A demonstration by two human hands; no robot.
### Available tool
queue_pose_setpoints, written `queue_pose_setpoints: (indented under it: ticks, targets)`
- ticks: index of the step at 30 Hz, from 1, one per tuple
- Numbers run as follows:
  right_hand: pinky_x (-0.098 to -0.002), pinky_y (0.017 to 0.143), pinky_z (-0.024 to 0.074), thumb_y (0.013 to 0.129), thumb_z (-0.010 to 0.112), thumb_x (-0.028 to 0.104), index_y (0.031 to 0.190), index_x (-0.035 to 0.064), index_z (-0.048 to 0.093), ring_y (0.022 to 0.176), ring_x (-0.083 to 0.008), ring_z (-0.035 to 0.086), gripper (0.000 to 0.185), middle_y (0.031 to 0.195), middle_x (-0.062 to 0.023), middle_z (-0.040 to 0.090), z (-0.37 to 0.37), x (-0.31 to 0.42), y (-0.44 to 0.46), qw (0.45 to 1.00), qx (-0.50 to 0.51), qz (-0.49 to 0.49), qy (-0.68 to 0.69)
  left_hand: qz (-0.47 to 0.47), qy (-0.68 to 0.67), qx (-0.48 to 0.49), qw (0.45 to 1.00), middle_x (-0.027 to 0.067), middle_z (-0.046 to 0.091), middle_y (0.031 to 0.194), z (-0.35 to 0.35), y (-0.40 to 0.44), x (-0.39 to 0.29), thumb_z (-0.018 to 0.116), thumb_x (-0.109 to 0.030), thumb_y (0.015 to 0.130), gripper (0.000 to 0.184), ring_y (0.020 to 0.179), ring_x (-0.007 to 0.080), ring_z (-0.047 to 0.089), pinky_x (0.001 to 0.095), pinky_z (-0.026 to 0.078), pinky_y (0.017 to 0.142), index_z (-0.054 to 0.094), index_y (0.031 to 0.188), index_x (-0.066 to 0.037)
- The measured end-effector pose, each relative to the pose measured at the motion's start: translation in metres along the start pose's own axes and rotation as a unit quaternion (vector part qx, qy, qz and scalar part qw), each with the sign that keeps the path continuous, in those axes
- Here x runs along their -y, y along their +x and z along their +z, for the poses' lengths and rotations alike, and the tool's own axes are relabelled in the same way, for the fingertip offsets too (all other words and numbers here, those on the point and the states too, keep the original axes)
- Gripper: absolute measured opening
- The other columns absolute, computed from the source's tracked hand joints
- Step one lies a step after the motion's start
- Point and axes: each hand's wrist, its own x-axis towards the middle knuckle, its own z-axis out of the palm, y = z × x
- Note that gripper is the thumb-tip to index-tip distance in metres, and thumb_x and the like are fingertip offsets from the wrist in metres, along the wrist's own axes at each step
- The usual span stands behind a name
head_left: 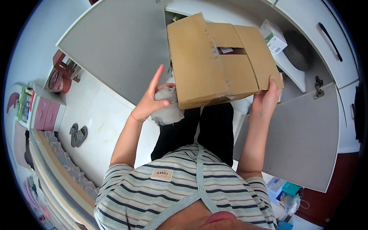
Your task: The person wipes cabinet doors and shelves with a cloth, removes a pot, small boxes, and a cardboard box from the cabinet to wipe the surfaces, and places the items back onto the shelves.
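A large cardboard box (199, 65) is tilted in front of me at the opening of a white cabinet, its top flaps folded with a small gap between them. My right hand (267, 96) grips the box's lower right corner, thumb on top and the other fingers underneath. At the box's left side, my left hand (151, 99) holds a crumpled grey cloth (167, 109) in its palm, with the index finger stretched upward and the thumb lying over the cloth. The cloth touches the box's lower left edge.
Two open cabinet doors, left (122, 42) and right (303, 134), flank the box. Inside the cabinet are a small white box (273, 36) and a dark round object (298, 50). Grey slippers (78, 135) lie on the floor at left, near a pink drawer unit (46, 114).
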Motion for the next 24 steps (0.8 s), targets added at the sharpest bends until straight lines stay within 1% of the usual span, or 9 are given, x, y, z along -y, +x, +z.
queue_pose_setpoints:
  ticks: [5,7,8,10,14,17,19,23,24]
  targets:
    - [-0.0317,0.088,0.0475,0.092,0.048,0.009,0.138,0.01,0.026,0.111,-0.0188,0.051,0.051,0.128,-0.0105,0.045,0.007,0.006,0.013,0.995,0.08,-0.043,-0.035,-0.022,-0.115,-0.059,0.991,0.0123,0.036,0.138,0.002,-0.015,-0.001,0.078,-0.042,0.063,0.112,0.117,0.0258,0.047,0.0379,0.036,0.1,0.009,0.146,-0.013]
    - [-0.0322,0.091,0.045,0.092,0.048,0.009,0.138,0.0106,0.028,0.114,-0.0192,0.049,0.051,0.13,-0.0103,0.043,0.019,0.017,0.018,0.982,0.162,-0.059,-0.082,-0.019,-0.258,-0.062,0.964,0.0139,0.044,0.131,0.003,-0.015,0.009,0.069,-0.047,0.073,0.099,0.117,0.0256,0.047,0.0373,0.037,0.099,0.013,0.145,-0.009]
    - [-0.0322,0.091,0.045,0.092,0.048,0.009,0.138,0.0106,0.028,0.114,-0.0192,0.049,0.051,0.13,-0.0103,0.043,0.021,0.016,0.025,0.982,0.162,-0.059,-0.08,-0.019,-0.257,-0.062,0.964,0.0139,0.044,0.131,0.005,-0.014,0.012,0.069,-0.047,0.073,0.099,0.117,0.0256,0.047,0.0373,0.037,0.099,0.013,0.145,-0.009]
    - [-0.033,0.096,0.0409,0.09,0.053,0.014,0.139,0.0085,0.029,0.119,-0.0205,0.045,0.054,0.131,-0.0108,0.043,0.026,0.013,0.041,0.974,0.201,-0.041,-0.099,-0.04,-0.381,-0.025,0.923,0.0139,0.043,0.132,0.012,-0.009,0.014,0.057,-0.044,0.085,0.08,0.119,0.0249,0.046,0.0363,0.037,0.1,0.019,0.143,-0.005]
    - [-0.0316,0.096,0.0403,0.091,0.049,0.011,0.138,0.0115,0.031,0.117,-0.0196,0.046,0.05,0.131,-0.0096,0.043,0.04,0.015,0.057,0.96,0.255,-0.035,-0.115,-0.078,-0.392,-0.005,0.917,0.0125,0.041,0.134,0.019,-0.012,0.012,0.048,-0.036,0.091,0.063,0.121,0.0226,0.043,0.0348,0.036,0.1,0.027,0.14,-0.003]
    - [-0.0304,0.096,0.039,0.092,0.05,0.013,0.137,0.0115,0.034,0.115,-0.018,0.046,0.048,0.129,-0.0083,0.045,0.057,0.021,0.065,0.934,0.309,-0.085,-0.157,-0.064,-0.374,-0.055,0.924,0.0106,0.043,0.133,0.031,-0.007,-0.002,0.046,-0.033,0.093,0.054,0.121,0.021,0.043,0.0344,0.037,0.099,0.034,0.136,-0.002]
    - [-0.0294,0.094,0.0394,0.092,0.05,0.015,0.133,0.0115,0.042,0.113,-0.0154,0.047,0.042,0.124,-0.0062,0.05,0.068,0.027,0.064,0.907,0.36,-0.098,-0.195,-0.053,-0.376,-0.091,0.921,0.0095,0.048,0.129,0.031,-0.001,-0.01,0.044,-0.03,0.094,0.046,0.117,0.0198,0.047,0.0334,0.039,0.097,0.04,0.131,-0.002]
    - [-0.0287,0.094,0.0371,0.091,0.051,0.023,0.132,0.0141,0.045,0.113,-0.0129,0.047,0.042,0.123,-0.0022,0.052,0.086,0.027,0.067,0.901,0.35,-0.056,-0.249,-0.058,-0.417,-0.073,0.904,0.0093,0.056,0.118,0.027,0.025,-0.035,0.044,-0.028,0.095,0.038,0.107,0.0184,0.055,0.0313,0.044,0.09,0.046,0.124,-0.002]
    - [-0.0353,0.094,0.0384,0.092,0.048,0.026,0.127,0.0105,0.049,0.11,-0.0252,0.049,0.038,0.12,-0.0111,0.053,0.089,0.027,0.068,0.895,0.369,-0.075,-0.239,-0.056,-0.415,-0.073,0.905,0.0093,0.056,0.118,0.027,0.031,-0.041,0.044,-0.028,0.095,0.038,0.107,0.0184,0.055,0.0313,0.044,0.09,0.046,0.124,-0.002]
